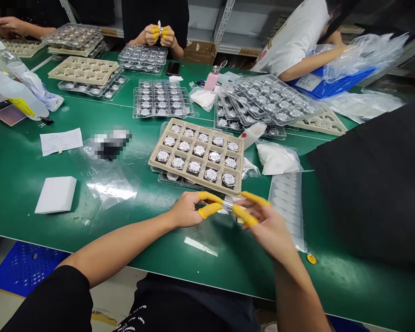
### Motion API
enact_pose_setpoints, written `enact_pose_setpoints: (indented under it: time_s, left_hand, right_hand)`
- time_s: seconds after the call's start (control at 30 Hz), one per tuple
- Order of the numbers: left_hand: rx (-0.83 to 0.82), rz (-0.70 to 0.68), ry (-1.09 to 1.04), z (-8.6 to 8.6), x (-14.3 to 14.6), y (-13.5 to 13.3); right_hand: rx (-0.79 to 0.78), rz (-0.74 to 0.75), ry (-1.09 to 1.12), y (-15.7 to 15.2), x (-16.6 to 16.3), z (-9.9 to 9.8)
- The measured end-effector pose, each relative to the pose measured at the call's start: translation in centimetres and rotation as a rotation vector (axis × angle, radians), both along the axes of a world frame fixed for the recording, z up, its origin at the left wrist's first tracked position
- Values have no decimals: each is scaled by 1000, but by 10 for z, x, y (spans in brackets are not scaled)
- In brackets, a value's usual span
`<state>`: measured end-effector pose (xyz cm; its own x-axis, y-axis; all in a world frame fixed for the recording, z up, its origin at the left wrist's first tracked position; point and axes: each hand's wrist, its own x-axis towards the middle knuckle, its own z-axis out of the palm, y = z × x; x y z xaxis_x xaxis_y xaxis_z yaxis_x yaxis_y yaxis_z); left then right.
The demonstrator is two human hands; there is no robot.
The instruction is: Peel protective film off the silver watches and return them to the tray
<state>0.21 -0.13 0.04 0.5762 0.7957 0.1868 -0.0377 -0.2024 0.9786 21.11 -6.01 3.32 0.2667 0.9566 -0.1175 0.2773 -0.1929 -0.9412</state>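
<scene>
My left hand (194, 210), with yellow finger cots on thumb and index finger, pinches a small clear, shiny piece (228, 206). What kind of piece it is, I cannot make out. On its other side is my right hand (264, 222), also in yellow finger cots and smeared by motion. Its thumb is close against the piece and its index finger stands apart above; a firm grip cannot be made out. Just beyond both hands lies a beige tray (190, 146) holding rows of round silver watch heads, stacked on a clear plastic tray (166, 177).
Clear trays of watch heads (162, 99) and a larger stack (273, 99) stand further back. A white foam block (56, 194) and a plastic bag (112, 186) lie left. Black material (373, 184) covers the right side. Co-workers sit across the table; one person's hands (160, 35) wear yellow cots.
</scene>
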Motion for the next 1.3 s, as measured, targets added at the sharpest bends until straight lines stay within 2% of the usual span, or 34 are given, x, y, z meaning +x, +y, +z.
enact_pose_setpoints:
  time_s: [0.07,0.13,0.23,0.33,0.47,0.53,0.6,0.67,0.73,0.83,0.9,0.97,1.03,1.17,1.3]
  left_hand:
    - [-73,29,75,1,1,1]
    - [-81,37,144,1,1,1]
    - [-29,21,193,0,2,2]
    - [68,16,206,-3,3,1]
    - [157,-12,217,-6,4,1]
    - [152,-20,219,-4,3,1]
    - [112,-15,210,-2,3,1]
    - [44,2,193,0,2,2]
    - [-23,13,178,1,1,3]
    - [-80,-20,156,1,-1,4]
    - [-72,-64,169,0,-1,4]
    - [-55,-91,205,0,-1,4]
    - [-60,-78,245,2,-2,4]
    - [-82,-47,310,7,-3,3]
    - [-68,-44,320,8,-2,0]
  right_hand:
    - [149,-99,-314,35,4,12]
    - [194,-18,-604,79,-1,21]
    - [23,165,-927,136,-12,22]
    - [-3,245,-981,164,-13,8]
    - [114,272,-791,173,-5,-7]
    - [95,244,-696,171,-7,-4]
    - [102,142,-596,159,-14,4]
    - [180,14,-413,133,-23,14]
    - [219,-2,-119,96,-30,21]
    - [-56,147,228,38,-34,18]
    - [-214,146,341,13,-33,10]
    - [-255,106,405,4,-32,1]
    - [-231,87,430,6,-32,-5]
    - [-213,131,425,14,-30,-10]
    - [-106,224,239,11,-14,-13]
